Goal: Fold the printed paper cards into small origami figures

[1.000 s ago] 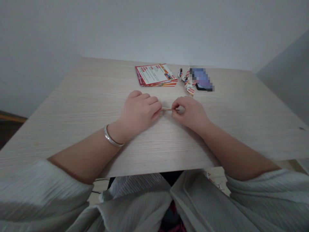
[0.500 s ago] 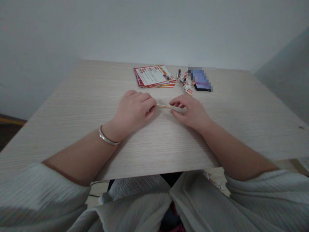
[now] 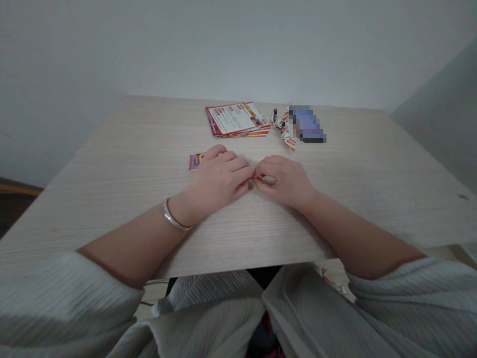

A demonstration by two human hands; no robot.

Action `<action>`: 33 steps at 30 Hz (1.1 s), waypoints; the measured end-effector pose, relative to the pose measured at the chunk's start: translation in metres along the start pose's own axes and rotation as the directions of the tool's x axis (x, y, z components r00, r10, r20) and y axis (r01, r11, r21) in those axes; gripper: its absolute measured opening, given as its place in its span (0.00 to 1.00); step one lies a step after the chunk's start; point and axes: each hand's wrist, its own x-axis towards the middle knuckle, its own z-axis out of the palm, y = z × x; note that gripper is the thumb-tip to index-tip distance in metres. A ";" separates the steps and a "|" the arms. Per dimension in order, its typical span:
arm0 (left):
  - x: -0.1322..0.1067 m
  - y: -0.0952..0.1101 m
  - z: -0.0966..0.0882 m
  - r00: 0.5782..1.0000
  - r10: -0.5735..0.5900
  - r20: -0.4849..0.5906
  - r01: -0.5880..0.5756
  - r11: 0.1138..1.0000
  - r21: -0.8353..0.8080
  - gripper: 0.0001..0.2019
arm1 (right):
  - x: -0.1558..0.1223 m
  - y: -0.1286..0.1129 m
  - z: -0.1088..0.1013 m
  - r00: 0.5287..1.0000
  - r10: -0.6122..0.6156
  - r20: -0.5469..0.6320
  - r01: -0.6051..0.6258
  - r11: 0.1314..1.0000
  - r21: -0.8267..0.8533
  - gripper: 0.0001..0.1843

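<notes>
My left hand (image 3: 223,176), a silver bangle on its wrist, is closed over a narrow printed paper strip (image 3: 195,161). The strip's purple and yellow end shows to the left, behind the knuckles; its middle is hidden under the hand. Against the left fingertips, my right hand (image 3: 285,180) is closed in a pinch, thumb and forefinger together where the strip's other end seems to be. What lies between those fingertips is too small to see clearly. Both hands are low over the near middle of the table.
Beyond my hands lies a stack of red-and-white printed leaflets (image 3: 238,119) on the pale wooden table (image 3: 149,129). To its right are crumpled or folded pieces of printed paper (image 3: 286,134) and a phone (image 3: 308,124) with a blurred screen. A wall stands behind the table.
My right hand has moved left and closed its fingers beside the left hand. The left hand has shifted slightly right and nearer, and the strip's purple end now shows at its left.
</notes>
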 end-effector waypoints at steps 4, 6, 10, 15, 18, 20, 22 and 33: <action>0.002 -0.003 -0.009 0.982 -0.104 0.156 0.111 0.993 -0.037 0.12 | 0.000 0.005 -0.010 0.999 0.028 0.028 -0.029 0.999 0.044 0.06; 0.002 -0.005 -0.013 0.965 -0.155 0.211 0.169 0.984 -0.050 0.12 | -0.001 0.008 -0.014 0.999 0.024 0.039 -0.027 0.996 0.082 0.06; 0.001 -0.007 -0.017 0.961 -0.162 0.226 0.173 0.985 -0.029 0.13 | -0.004 0.016 -0.017 0.999 0.017 0.045 -0.023 0.991 0.132 0.05; -0.002 -0.015 -0.016 0.966 -0.177 0.189 0.176 0.984 0.019 0.12 | -0.008 0.028 -0.020 1.000 0.007 0.023 -0.012 0.972 0.235 0.04; -0.002 -0.019 -0.016 0.968 -0.193 0.158 0.193 0.981 0.018 0.12 | -0.009 0.033 -0.025 1.000 -0.010 0.007 0.008 0.957 0.289 0.04; -0.003 -0.021 -0.017 0.969 -0.206 0.137 0.207 0.978 0.011 0.11 | -0.011 0.035 -0.029 0.999 0.009 0.033 -0.019 0.951 0.309 0.04; -0.003 -0.023 -0.017 0.967 -0.212 0.142 0.213 0.977 0.012 0.10 | -0.012 0.036 -0.032 0.997 0.046 0.067 -0.066 0.945 0.321 0.04; -0.020 -0.052 -0.012 0.952 -0.265 0.154 0.249 0.962 0.115 0.10 | -0.019 0.053 -0.035 0.994 0.075 0.082 -0.100 0.924 0.369 0.04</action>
